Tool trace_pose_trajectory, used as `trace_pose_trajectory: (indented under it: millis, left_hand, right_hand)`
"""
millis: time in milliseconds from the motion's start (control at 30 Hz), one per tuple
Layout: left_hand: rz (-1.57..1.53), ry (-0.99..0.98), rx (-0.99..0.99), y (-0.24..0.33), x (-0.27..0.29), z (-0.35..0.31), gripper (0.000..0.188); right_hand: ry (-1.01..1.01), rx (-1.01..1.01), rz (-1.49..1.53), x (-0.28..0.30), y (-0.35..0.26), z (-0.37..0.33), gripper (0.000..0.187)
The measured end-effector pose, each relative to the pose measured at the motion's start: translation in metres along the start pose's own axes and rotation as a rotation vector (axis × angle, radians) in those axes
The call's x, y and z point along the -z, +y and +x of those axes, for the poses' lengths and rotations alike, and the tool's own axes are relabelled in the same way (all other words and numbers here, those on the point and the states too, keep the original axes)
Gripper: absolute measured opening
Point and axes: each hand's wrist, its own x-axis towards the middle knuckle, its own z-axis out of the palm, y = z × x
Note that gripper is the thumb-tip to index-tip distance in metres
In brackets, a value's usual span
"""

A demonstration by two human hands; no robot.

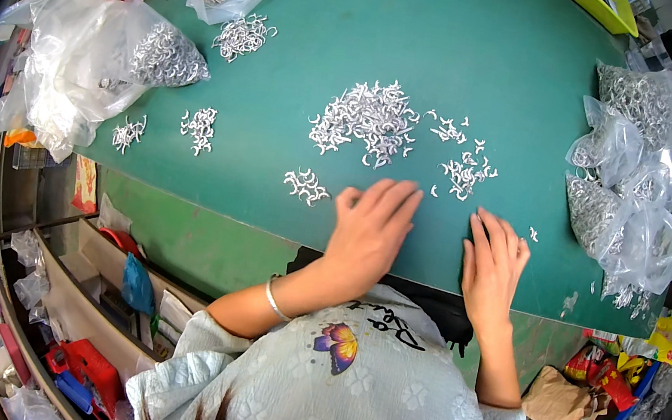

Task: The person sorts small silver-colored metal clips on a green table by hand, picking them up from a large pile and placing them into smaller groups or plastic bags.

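A large heap of small curved silvery metal pieces lies on the green tabletop in front of me. My left hand is palm down just below it, fingers stretched forward and thumb apart; a silver bangle circles that wrist. To its left is a little cluster of the same pieces. My right hand rests near the table's front edge, fingers extended and thumb apart, with no piece visible in it. Beyond it lies a loose group of pieces, and one stray piece sits to its right. The undersides of both hands are hidden.
Clear plastic bags of metal pieces stand at the left and right of the green table. Smaller piles lie on the left side. A yellow tray is at the far right; a drawer is below left.
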Motion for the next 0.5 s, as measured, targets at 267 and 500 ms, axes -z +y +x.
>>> trace_pose_trajectory:
  millis: [267, 500]
  left_hand:
    - [-0.327, -0.13, -0.119, 0.016, -0.022, 0.004, 0.068]
    - [-0.233, 0.07, -0.003, -0.007, 0.001, 0.004, 0.047]
  right_hand:
    - [-0.099, 0.077, 0.237, 0.008, -0.005, 0.005, 0.044]
    - [-0.281, 0.051, -0.027, 0.016, 0.011, -0.015, 0.055]
